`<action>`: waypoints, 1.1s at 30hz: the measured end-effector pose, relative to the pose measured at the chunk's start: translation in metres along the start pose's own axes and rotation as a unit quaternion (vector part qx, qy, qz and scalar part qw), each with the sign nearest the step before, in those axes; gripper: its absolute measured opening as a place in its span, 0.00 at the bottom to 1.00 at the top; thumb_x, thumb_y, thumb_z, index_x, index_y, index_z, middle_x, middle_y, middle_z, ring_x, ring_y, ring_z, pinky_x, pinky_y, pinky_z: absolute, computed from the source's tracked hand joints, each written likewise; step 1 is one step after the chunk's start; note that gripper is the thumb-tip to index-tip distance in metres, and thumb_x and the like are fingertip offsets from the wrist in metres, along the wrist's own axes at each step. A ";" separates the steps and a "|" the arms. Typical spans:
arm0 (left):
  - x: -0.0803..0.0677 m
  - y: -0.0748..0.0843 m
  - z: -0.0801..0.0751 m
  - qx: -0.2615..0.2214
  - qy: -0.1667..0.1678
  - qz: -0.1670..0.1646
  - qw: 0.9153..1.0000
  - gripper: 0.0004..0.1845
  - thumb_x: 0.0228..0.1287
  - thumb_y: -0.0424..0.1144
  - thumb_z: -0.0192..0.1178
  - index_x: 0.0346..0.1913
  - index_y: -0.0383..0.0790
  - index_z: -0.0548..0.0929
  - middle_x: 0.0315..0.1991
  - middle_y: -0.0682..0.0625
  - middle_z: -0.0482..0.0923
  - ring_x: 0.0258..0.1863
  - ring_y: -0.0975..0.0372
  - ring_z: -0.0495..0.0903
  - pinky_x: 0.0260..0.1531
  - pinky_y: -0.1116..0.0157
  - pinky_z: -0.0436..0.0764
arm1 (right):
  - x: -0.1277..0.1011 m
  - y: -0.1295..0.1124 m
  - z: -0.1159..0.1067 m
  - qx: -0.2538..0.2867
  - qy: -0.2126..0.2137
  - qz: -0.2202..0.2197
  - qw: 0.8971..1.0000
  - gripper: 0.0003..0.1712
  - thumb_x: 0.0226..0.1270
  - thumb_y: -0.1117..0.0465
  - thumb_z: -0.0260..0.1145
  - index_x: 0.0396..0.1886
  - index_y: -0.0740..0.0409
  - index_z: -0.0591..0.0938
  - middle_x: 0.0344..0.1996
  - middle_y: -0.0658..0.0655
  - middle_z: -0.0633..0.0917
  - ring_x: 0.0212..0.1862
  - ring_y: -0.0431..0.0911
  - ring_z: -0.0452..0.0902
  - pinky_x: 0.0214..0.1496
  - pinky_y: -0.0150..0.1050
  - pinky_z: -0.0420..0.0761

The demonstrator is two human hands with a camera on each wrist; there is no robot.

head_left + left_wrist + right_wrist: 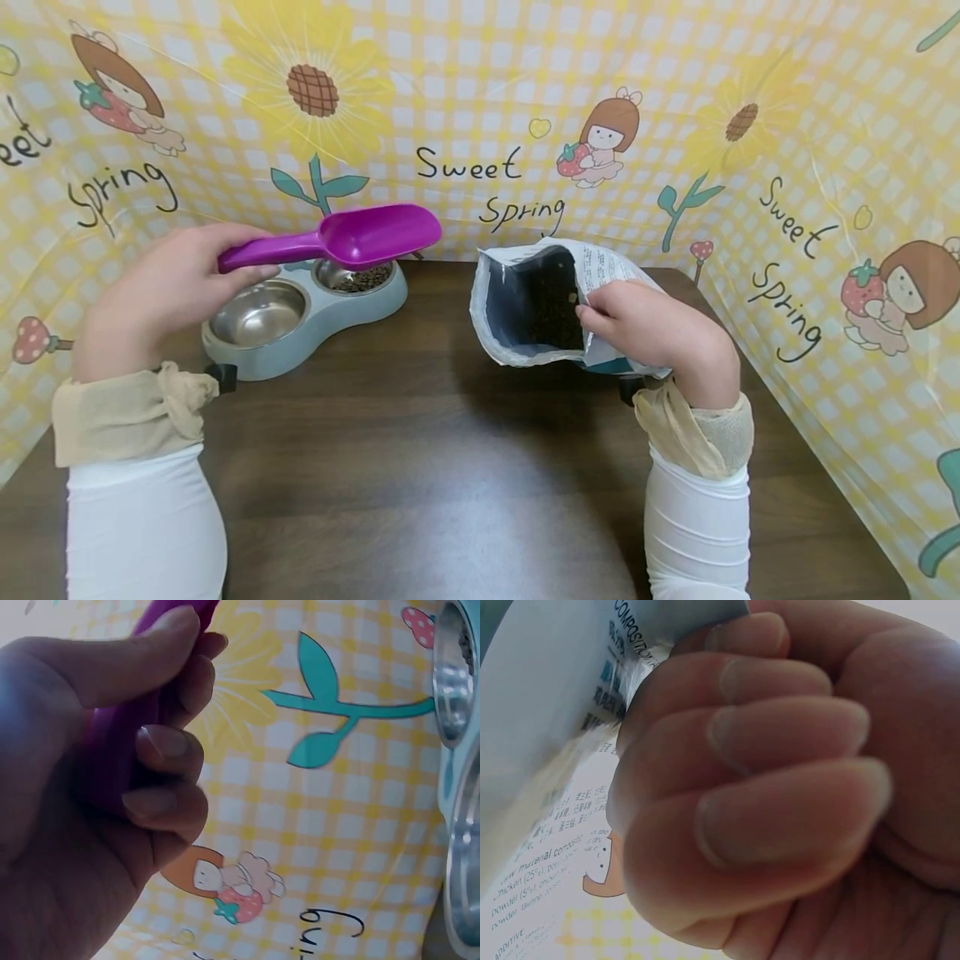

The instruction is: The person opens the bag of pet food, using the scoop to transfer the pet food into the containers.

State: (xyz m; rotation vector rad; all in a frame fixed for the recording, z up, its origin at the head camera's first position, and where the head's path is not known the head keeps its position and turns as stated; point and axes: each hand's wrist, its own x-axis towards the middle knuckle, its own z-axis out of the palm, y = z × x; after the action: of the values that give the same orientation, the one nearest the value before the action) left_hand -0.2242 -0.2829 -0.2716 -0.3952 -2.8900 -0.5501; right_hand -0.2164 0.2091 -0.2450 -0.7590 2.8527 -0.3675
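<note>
— Left hand [161, 287]?
— Wrapped tight around handle of purple scoop [352, 237]; empty bowl end held level beyond the fingers, above feeder [300, 321].

— Right hand [645, 329]?
— Pinching rim of kibble bag [536, 304], probably to keep mouth open toward scoop.

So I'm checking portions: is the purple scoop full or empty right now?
Empty. The purple scoop, held by the left hand above the double bowl feeder, shows only bare plastic inside; no kibble visible.
</note>
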 end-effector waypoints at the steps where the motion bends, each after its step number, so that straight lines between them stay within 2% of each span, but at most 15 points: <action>1: -0.001 0.003 -0.001 -0.002 0.000 0.005 1.000 0.17 0.78 0.45 0.67 0.64 0.44 0.86 0.29 0.48 0.81 0.29 0.59 0.73 0.30 0.64 0.69 | 0.000 0.000 0.000 0.001 -0.001 0.001 1.000 0.26 0.85 0.56 0.56 0.19 0.51 0.72 0.16 0.45 0.65 0.23 0.43 0.64 0.32 0.40 0.68; 4: -0.003 0.011 -0.003 -0.001 -0.004 0.013 1.000 0.16 0.78 0.46 0.68 0.61 0.44 0.86 0.28 0.49 0.80 0.28 0.59 0.72 0.31 0.64 0.69 | -0.001 -0.001 -0.001 0.002 -0.003 0.002 1.000 0.25 0.85 0.57 0.56 0.19 0.51 0.72 0.17 0.46 0.65 0.23 0.43 0.64 0.33 0.39 0.68; 11: -0.010 0.041 -0.009 -0.002 -0.058 0.023 0.998 0.13 0.78 0.47 0.67 0.58 0.49 0.87 0.25 0.54 0.77 0.24 0.63 0.71 0.28 0.65 0.69 | -0.001 -0.001 -0.002 0.002 -0.007 0.005 1.000 0.25 0.85 0.59 0.55 0.20 0.52 0.73 0.17 0.47 0.65 0.23 0.43 0.64 0.34 0.40 0.70; 15: -0.011 0.061 -0.003 -0.014 -0.074 0.051 0.996 0.09 0.78 0.46 0.68 0.55 0.53 0.87 0.25 0.56 0.78 0.24 0.64 0.72 0.30 0.66 0.71 | -0.001 -0.001 -0.002 0.000 -0.004 0.002 1.000 0.25 0.85 0.58 0.56 0.20 0.52 0.73 0.17 0.47 0.65 0.23 0.43 0.65 0.34 0.40 0.70; 20: -0.003 0.084 0.011 -0.008 -0.088 0.090 0.992 0.06 0.78 0.46 0.68 0.51 0.53 0.87 0.29 0.56 0.81 0.31 0.63 0.75 0.37 0.62 0.73 | -0.001 -0.001 -0.001 -0.003 0.001 0.001 1.000 0.24 0.84 0.58 0.56 0.20 0.52 0.73 0.17 0.46 0.66 0.24 0.43 0.65 0.34 0.39 0.70; 25: 0.006 0.108 0.027 0.003 -0.082 0.121 0.989 0.04 0.78 0.46 0.67 0.44 0.53 0.85 0.29 0.55 0.79 0.32 0.61 0.76 0.38 0.59 0.75 | 0.000 -0.001 0.000 -0.003 0.000 -0.002 1.000 0.25 0.84 0.58 0.56 0.19 0.51 0.72 0.17 0.46 0.65 0.24 0.43 0.64 0.35 0.39 0.70; 28: 0.010 0.125 0.037 0.026 -0.066 0.131 0.989 0.04 0.78 0.44 0.67 0.47 0.49 0.86 0.34 0.53 0.83 0.33 0.58 0.78 0.39 0.56 0.79 | 0.000 -0.001 0.000 -0.002 -0.001 -0.003 1.000 0.25 0.84 0.58 0.56 0.20 0.51 0.72 0.17 0.46 0.64 0.24 0.42 0.64 0.35 0.39 0.70; 30: 0.010 0.136 0.044 0.044 -0.048 0.137 0.988 0.04 0.78 0.42 0.67 0.48 0.47 0.86 0.38 0.52 0.85 0.34 0.56 0.81 0.40 0.52 0.82 | 0.000 -0.001 0.000 -0.006 0.001 -0.002 1.000 0.25 0.84 0.58 0.56 0.20 0.51 0.73 0.17 0.46 0.65 0.24 0.43 0.65 0.35 0.39 0.70; 33: 0.010 0.149 0.055 0.083 -0.005 0.157 0.984 0.05 0.77 0.39 0.66 0.47 0.42 0.86 0.39 0.49 0.86 0.33 0.51 0.84 0.38 0.49 0.86 | 0.001 -0.002 0.000 -0.008 0.001 -0.006 1.000 0.25 0.85 0.57 0.55 0.19 0.50 0.73 0.17 0.45 0.65 0.24 0.43 0.65 0.35 0.39 0.70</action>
State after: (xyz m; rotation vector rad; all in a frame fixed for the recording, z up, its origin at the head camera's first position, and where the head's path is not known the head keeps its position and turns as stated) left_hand -0.1977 -0.1261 -0.2701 -0.8070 -2.7736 -0.2542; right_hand -0.2165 0.2070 -0.2446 -0.7806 2.8584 -0.3469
